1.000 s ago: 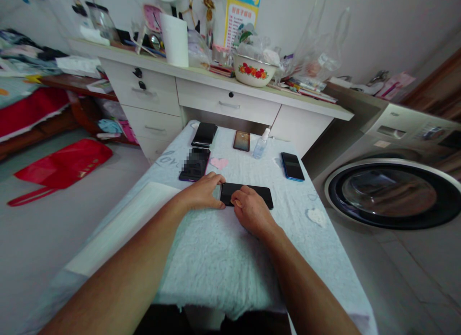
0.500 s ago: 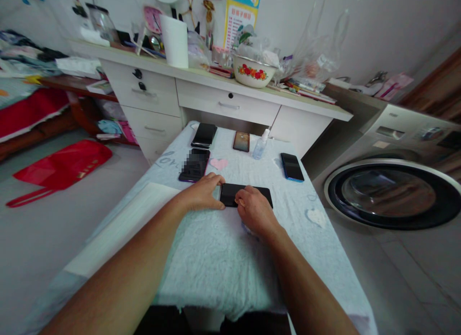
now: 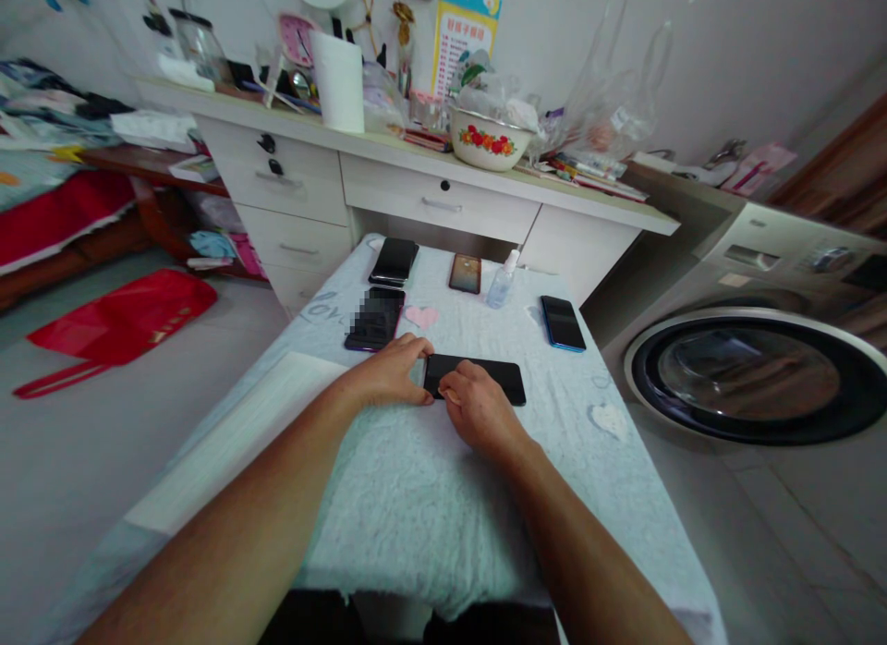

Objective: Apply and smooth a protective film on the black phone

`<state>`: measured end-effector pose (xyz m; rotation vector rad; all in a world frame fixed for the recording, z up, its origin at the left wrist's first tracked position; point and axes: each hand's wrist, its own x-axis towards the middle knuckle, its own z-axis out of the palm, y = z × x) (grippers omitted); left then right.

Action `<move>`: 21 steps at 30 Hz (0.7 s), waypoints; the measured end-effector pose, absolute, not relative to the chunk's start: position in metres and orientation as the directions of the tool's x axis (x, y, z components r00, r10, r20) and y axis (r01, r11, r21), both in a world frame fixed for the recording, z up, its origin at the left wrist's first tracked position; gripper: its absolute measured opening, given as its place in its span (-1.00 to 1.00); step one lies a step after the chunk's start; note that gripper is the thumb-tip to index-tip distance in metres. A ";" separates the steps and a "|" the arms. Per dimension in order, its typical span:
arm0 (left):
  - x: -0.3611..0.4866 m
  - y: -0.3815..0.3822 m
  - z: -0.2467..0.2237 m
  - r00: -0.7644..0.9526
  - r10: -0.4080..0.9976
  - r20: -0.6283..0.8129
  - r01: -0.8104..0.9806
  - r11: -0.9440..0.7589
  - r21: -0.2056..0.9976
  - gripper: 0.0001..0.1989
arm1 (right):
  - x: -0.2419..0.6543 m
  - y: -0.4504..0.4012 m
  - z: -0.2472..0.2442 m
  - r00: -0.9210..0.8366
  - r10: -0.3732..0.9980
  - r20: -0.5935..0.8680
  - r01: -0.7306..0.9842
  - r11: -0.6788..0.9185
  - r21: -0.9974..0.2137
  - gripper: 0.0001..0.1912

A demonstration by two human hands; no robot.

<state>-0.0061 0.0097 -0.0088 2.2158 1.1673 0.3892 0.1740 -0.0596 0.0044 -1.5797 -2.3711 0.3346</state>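
A black smartphone (image 3: pixel 509 382) lies flat, screen up, on the cloth-covered table. My left hand (image 3: pixel 394 371) grips its left end between thumb and fingers. My right hand (image 3: pixel 483 407) is closed, with its fingertips pressed down on the left half of the screen. What those fingers hold is mostly hidden; a small light-tan edge shows at them. Beyond my left hand rests a purple-edged phone (image 3: pixel 385 318), partly blurred out. A clear spray bottle (image 3: pixel 500 283) stands upright behind the black smartphone.
A blue-edged phone (image 3: pixel 563 322) lies at the right, a brown phone (image 3: pixel 465 273) and stacked black phones (image 3: pixel 394 261) at the back. A white sheet (image 3: pixel 236 442) lies under my left forearm. The white desk (image 3: pixel 388 188) borders the table behind, a washing machine (image 3: pixel 748 285) the right.
My right hand has slid left along the phone's screen, uncovering more of its right part. My left hand stays at the phone's left end.
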 end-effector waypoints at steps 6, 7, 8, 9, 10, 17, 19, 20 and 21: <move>-0.006 0.011 -0.010 0.580 0.815 -0.005 0.627 -0.442 0.642 -0.45 | 0.169 -0.060 0.002 -0.410 0.908 0.089 0.844 0.415 -0.339 -0.77; -0.006 0.011 -0.010 0.581 0.814 -0.002 0.625 -0.446 0.641 -0.45 | 0.169 -0.060 0.002 -0.410 0.908 0.088 0.844 0.414 -0.341 -0.77; -0.006 0.011 -0.011 0.583 0.812 0.001 0.625 -0.449 0.639 -0.45 | 0.169 -0.060 0.002 -0.406 0.910 0.087 0.846 0.410 -0.341 -0.77; -0.006 0.011 -0.011 0.586 0.811 -0.002 0.626 -0.451 0.637 -0.45 | 0.170 -0.060 0.003 -0.403 0.911 0.085 0.848 0.407 -0.340 -0.78; -0.007 0.011 -0.011 0.586 0.810 -0.006 0.628 -0.450 0.635 -0.44 | 0.170 -0.060 0.004 -0.399 0.914 0.081 0.851 0.401 -0.339 -0.78; -0.005 0.008 -0.006 0.562 0.827 -0.028 0.650 -0.421 0.633 -0.42 | 0.177 -0.061 0.009 -0.347 0.936 0.059 0.884 0.348 -0.313 -0.82; -0.005 0.008 -0.004 0.560 0.828 -0.034 0.654 -0.417 0.631 -0.42 | 0.178 -0.061 0.008 -0.340 0.938 0.066 0.888 0.344 -0.305 -0.82; -0.004 0.007 -0.004 0.562 0.827 -0.035 0.654 -0.418 0.630 -0.42 | 0.179 -0.061 0.008 -0.340 0.938 0.073 0.888 0.345 -0.304 -0.82; -0.004 0.007 -0.004 0.564 0.825 -0.036 0.655 -0.420 0.628 -0.42 | 0.179 -0.061 0.008 -0.342 0.936 0.079 0.885 0.349 -0.307 -0.82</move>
